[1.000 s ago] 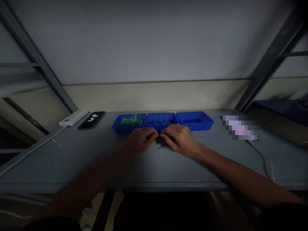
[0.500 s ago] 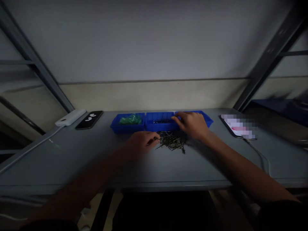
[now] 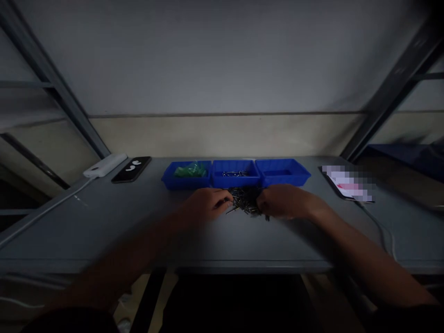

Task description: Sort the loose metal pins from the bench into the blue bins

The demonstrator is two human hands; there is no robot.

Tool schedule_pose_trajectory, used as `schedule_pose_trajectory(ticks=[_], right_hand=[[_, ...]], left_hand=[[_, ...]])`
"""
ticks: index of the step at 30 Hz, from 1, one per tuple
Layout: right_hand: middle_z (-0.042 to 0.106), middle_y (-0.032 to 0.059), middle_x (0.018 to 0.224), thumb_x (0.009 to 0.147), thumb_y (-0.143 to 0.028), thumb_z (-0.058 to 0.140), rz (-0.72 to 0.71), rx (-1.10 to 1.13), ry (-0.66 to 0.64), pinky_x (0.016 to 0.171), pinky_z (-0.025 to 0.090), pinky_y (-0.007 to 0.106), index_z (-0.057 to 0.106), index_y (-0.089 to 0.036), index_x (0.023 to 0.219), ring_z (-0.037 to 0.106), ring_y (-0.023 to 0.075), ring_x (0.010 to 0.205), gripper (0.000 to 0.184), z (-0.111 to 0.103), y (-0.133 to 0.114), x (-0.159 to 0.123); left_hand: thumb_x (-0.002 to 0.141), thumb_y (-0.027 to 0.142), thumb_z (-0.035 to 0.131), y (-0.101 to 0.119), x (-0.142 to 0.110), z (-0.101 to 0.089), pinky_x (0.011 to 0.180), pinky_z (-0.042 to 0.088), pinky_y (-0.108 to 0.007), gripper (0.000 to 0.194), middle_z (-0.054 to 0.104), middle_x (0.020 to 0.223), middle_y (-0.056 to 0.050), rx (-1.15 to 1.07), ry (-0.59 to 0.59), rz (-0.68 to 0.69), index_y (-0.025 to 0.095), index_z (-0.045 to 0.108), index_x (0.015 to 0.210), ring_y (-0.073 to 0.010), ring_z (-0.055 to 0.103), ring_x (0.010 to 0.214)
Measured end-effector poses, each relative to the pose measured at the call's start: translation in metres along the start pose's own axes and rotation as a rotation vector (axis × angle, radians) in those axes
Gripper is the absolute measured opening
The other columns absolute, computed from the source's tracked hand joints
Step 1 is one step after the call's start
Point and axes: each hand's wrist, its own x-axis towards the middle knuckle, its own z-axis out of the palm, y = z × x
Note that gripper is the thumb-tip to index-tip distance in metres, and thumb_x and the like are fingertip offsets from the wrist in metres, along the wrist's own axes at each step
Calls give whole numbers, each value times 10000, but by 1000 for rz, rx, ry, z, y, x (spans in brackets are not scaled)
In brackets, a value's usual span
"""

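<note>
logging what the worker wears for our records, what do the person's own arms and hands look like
The left hand and right hand are bare, and so are the forearms. A dark, near-black left sleeve and right sleeve show at the bottom corners. The picture is too dim to make out any print or small markings.

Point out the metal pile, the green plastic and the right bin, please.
Metal pile (image 3: pixel 244 202), head view, visible middle.
Green plastic (image 3: pixel 190 170), head view, its middle.
Right bin (image 3: pixel 292 180), head view, front wall.
</note>
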Motion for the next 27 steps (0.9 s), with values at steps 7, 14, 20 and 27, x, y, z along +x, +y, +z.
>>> schedule_pose_trajectory(ticks=[7,14,20,27], right_hand=[[600,38,618,745,-134,520,-33,-79,84,490,258,276,637,-181,673,440,103,505,145,-2,2,6],[592,-14,566,733,-93,479,-79,42,-38,473,261,249,639,-199,656,448,82,456,206,-6,11,0],[570,-22,540,717,-82,479,6,0,-48,443,242,244,623,-214,641,390,74,404,210,-5,5,-1],[582,4,562,686,-54,496,-66,41,-2,435,258,243,620,-192,658,434,86,440,188,1,1,4]], left_hand=[[870,247,461,-2,0,0,683,432,-239,221,662,838,-23,-11,9,28,197,625,1009,-132,604,745],[874,257,458,1,-1,-3,714,440,-242,221,673,887,-34,-33,-7,27,197,629,1001,-135,614,779],[893,294,439,1,-1,-2,779,443,-254,231,668,894,-26,11,-47,22,208,614,1018,-146,615,830],[889,295,442,3,-1,-4,758,449,-244,240,671,921,-37,-11,-44,42,201,630,1006,-147,617,827]])
